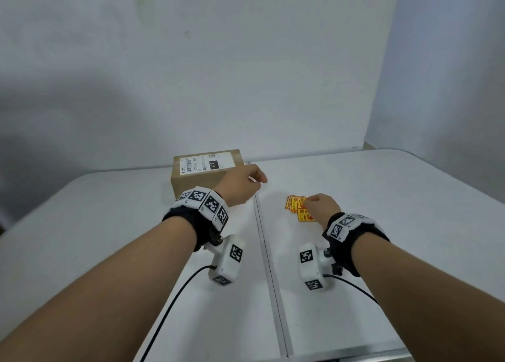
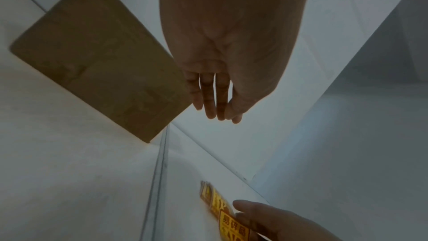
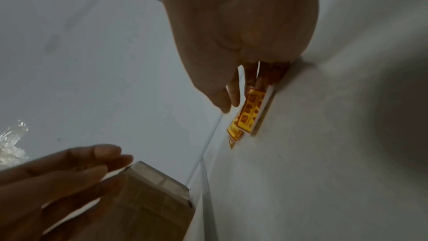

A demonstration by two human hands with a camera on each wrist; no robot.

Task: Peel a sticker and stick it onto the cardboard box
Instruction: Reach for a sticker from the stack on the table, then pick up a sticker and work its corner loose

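A brown cardboard box (image 1: 196,182) with a white shipping label on top stands at the back of the white table (image 1: 382,225). My left hand (image 1: 259,178) hovers at its right side with fingers relaxed and nothing in it; in the left wrist view its fingers (image 2: 209,102) hang straight next to the box (image 2: 99,58). A small stack of yellow-orange stickers (image 1: 296,206) lies right of the table's seam. My right hand (image 1: 308,202) rests on the stack. In the right wrist view its curled fingers touch the near end of the top sticker (image 3: 251,113), thumb held apart.
A seam (image 1: 269,258) runs front to back between my two arms. White walls close the back and right side. Crumpled clear plastic (image 3: 11,147) shows in the right wrist view. The table's rounded far right corner (image 1: 404,152) lies beyond the stickers.
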